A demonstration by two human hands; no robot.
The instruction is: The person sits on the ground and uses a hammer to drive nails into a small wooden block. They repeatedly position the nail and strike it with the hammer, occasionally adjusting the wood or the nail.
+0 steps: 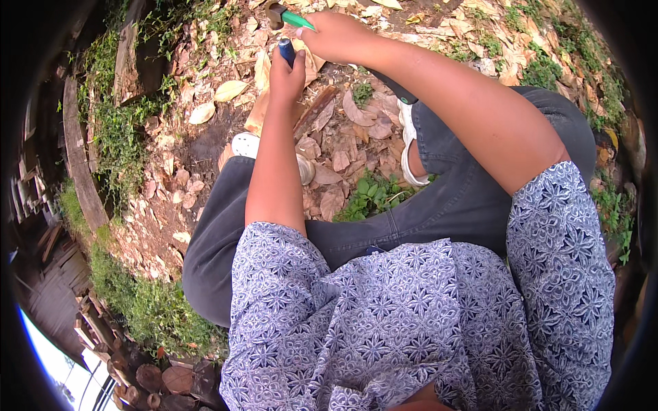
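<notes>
Hammer (286, 16): dark head with green handle, at far edge of scene, over the leaf litter; head pointed left, handle ran right into the right fist.
Right hand (339, 35): fingers wrapped tight round the green handle, knuckles up, fist far centre.
Right arm: bare forearm ran from lower right across the right knee, elbow bent, extended forward and slightly left.
Chisel-like tool (286, 49): dark blue top end stuck out above the left fist, roughly upright, just near of the hammer head; lower end hidden by the hand.
Left hand (286, 77): closed round the blue tool, thumb side up, just left and near of the right fist, hands almost touching.
Left arm: bare forearm straight out from the patterned sleeve, between the knees.
Wood piece (317, 108): brown strip on the ground just right of the left wrist, tilted; contact with tool cannot be told.
Body: person crouched, grey trousers (452, 205), blue-white patterned shirt (384, 322), white sandals (410, 147) on dry leaves (343, 161).
Left side: curved weathered plank (79, 161) with weeds.
</notes>
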